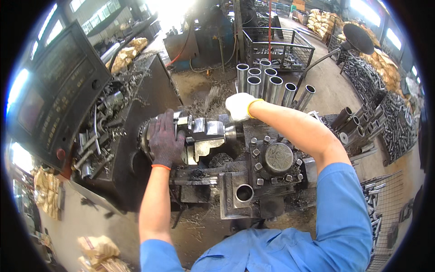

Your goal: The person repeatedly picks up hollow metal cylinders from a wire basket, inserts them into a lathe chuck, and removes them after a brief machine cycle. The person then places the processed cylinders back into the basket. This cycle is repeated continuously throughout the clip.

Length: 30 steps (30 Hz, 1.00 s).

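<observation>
My left hand [166, 140], in a dark glove with an orange cuff, lies over the lathe chuck [146, 141] with its fingers stretched out. Right of it, bright metal jaws and blocks [206, 128] show, ending in a round shiny piece [230, 132]. My right hand [240, 107], in a white glove with a yellow cuff, is closed at the far side of the lathe, beside the upright steel tubes [253, 85]. Whatever it may hold is hidden. Near my right forearm sits the square tool post [278, 157] with its bolts; a short tube [244, 193] stands in front of it.
The control panel [59, 95] and a bench of loose tools and scrap [97, 145] are at left. Darker tubes [355, 122] lie to the right, under a lamp [358, 39] on a bent arm. A wire-mesh crate [281, 47] stands behind.
</observation>
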{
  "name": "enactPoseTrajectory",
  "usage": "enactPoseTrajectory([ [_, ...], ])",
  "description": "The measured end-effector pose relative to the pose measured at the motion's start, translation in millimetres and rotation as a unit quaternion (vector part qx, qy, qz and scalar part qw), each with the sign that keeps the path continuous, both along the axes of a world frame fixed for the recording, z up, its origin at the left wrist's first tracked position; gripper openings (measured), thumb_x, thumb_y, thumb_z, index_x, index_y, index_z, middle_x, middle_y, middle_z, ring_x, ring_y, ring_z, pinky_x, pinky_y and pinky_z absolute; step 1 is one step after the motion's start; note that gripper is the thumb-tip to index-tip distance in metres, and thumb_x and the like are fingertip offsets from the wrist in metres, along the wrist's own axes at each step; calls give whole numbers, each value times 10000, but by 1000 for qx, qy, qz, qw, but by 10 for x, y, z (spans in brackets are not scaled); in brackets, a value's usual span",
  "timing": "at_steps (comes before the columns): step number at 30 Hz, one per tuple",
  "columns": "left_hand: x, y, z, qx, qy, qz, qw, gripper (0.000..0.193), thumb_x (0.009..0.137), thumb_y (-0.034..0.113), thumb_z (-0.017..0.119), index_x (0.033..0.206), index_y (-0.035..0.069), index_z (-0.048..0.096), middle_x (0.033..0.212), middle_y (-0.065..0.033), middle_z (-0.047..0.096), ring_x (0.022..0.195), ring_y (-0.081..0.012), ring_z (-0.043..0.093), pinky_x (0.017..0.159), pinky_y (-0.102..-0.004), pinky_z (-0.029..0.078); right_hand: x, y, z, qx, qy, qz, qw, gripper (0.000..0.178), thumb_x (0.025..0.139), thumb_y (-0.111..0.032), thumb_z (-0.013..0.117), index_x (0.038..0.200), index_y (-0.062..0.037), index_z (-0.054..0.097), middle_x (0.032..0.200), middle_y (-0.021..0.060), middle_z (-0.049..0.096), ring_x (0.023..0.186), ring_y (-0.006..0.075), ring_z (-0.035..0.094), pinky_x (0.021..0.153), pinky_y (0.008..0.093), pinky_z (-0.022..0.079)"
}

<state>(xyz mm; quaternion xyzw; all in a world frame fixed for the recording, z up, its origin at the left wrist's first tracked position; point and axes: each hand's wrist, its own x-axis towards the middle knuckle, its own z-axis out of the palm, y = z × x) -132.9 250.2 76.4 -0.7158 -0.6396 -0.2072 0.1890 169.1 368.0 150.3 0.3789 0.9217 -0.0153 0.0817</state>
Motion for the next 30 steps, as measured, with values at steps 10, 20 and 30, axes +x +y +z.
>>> enactPoseTrajectory([
  [10, -9, 4, 8, 7, 0, 0, 1000, 859, 853, 353, 762, 1598, 63, 448, 1587, -154, 532, 1512, -329, 455, 1319, -495, 260, 123, 172, -753, -388, 82, -54, 916, 374, 807, -293, 824, 958, 45, 769, 988, 189, 788, 810, 256, 742, 708, 385, 612],
  [20, 45, -33, 106, 36, -12, -23, 999, 770, 828, 301, 787, 1525, 80, 545, 1531, -154, 586, 1457, -357, 508, 1280, -517, 313, 154, 232, -880, -336, 128, 27, 933, 611, 733, -428, 840, 1082, 54, 703, 1006, 255, 752, 917, 367, 723, 857, 455, 577],
  [30, 62, -40, 145, 47, -24, -36, 998, 694, 846, 280, 778, 1479, 68, 587, 1501, -179, 606, 1432, -374, 532, 1255, -521, 343, 104, 468, -898, -499, 95, 74, 858, 469, 898, -462, 782, 1049, -19, 797, 773, 82, 729, 525, 138, 617, 442, 321, 480],
])
